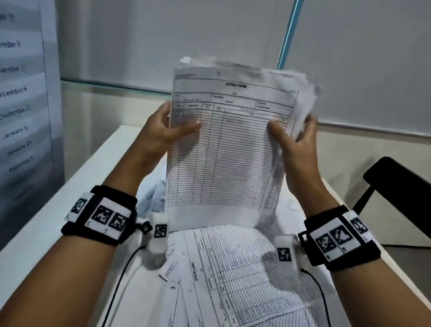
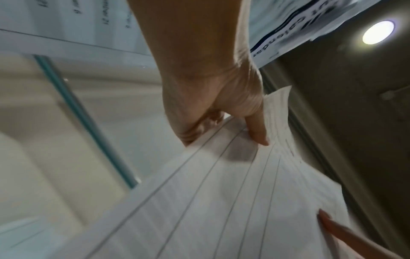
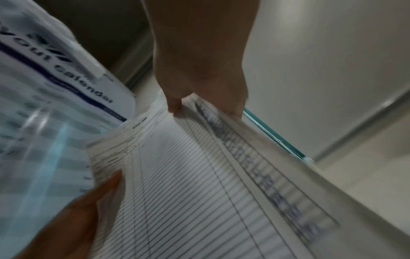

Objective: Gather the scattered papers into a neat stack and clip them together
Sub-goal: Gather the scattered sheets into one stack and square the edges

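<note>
Stock-card stack [image 1: 226, 148] held upright above white counter [image 1: 49, 227], bottom edge near loose sheets [image 1: 238, 281] lying there. Left hand [image 1: 160, 130] pinches left edge, right hand [image 1: 295, 146] pinches right edge; top edges ragged. Advice: loosen grip slightly, tap bottom edge on counter, square sides. No clip visible.

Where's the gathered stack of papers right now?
In the head view the stack of papers stands upright at centre, gripped between the left hand and right hand, above loose sheets on the white table.
</note>
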